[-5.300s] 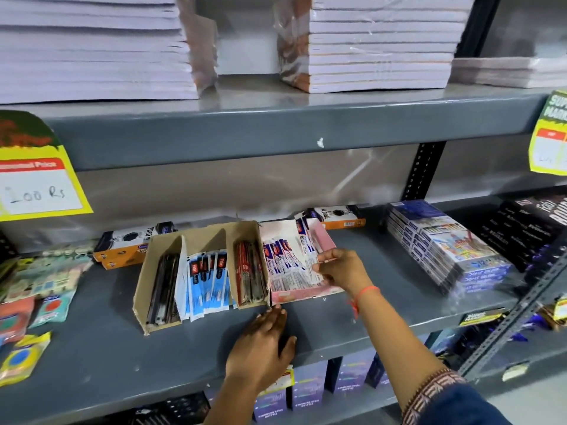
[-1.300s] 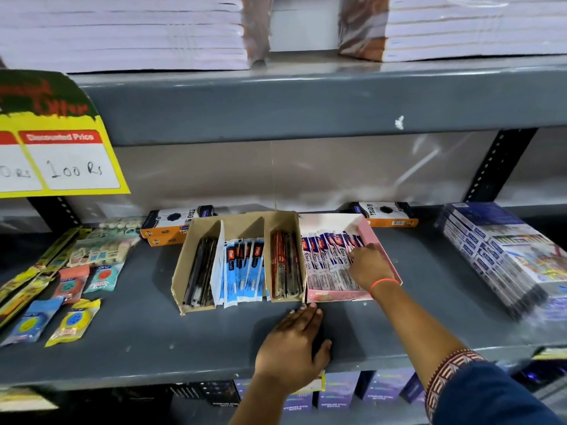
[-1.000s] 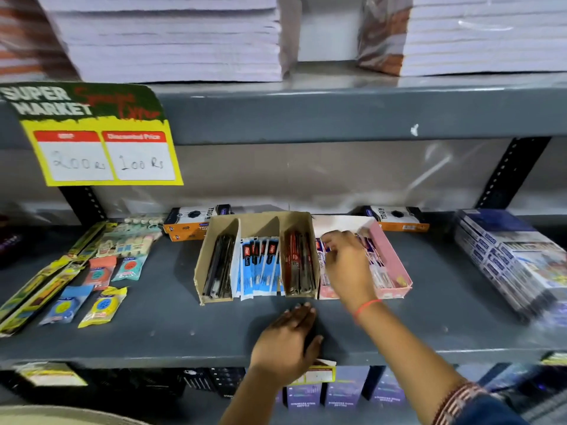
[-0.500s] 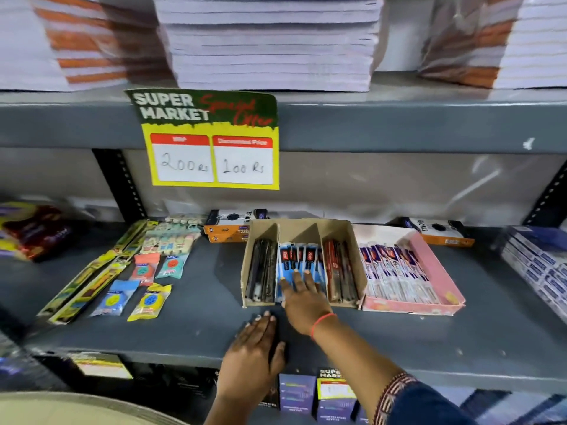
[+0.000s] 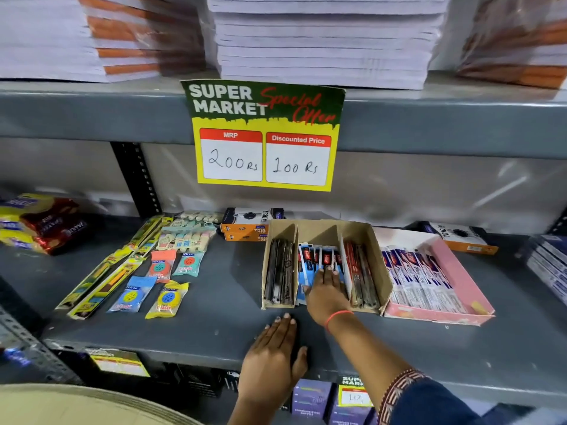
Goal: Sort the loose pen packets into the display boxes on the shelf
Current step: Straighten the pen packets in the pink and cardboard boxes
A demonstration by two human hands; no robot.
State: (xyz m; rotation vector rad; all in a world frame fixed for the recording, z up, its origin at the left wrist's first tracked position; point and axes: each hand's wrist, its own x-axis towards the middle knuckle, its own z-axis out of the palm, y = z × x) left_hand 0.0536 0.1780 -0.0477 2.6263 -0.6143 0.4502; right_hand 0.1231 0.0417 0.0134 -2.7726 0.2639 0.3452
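Note:
A brown cardboard display box with three slots stands on the grey shelf. Its left slot holds dark pen packets, the middle blue pen packets, the right red-brown pen packets. My right hand lies flat on the blue packets, fingers spread. A pink display box to the right holds white and blue pen packets. My left hand rests palm down on the shelf's front, holding nothing.
Loose eraser and pencil packets lie on the shelf's left. Orange boxes stand behind the brown box. A yellow price sign hangs from the upper shelf, with notebook stacks above. Blue book packs sit far right.
My right hand left the pink box and moved left onto the blue packets in the brown box. The view swung left. My left hand stayed on the shelf edge.

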